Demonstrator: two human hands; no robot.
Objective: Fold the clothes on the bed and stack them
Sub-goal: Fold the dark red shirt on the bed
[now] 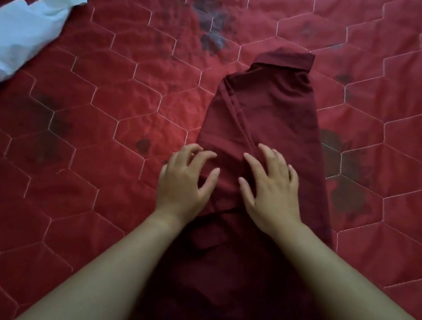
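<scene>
A dark maroon shirt [266,113] lies lengthwise on the bed, its sides folded in to a narrow strip and its collar at the far end. My left hand [184,180] rests on the shirt's left edge with the fingers spread and curled. My right hand [270,185] lies flat on the shirt's middle, fingers apart. Neither hand grips the cloth. The near end of the shirt runs down between my forearms into shadow.
The red quilted bedspread [121,101] with hexagon stitching and dark flower prints covers the whole view. A crumpled white garment [21,27] lies at the far left, apart from the shirt.
</scene>
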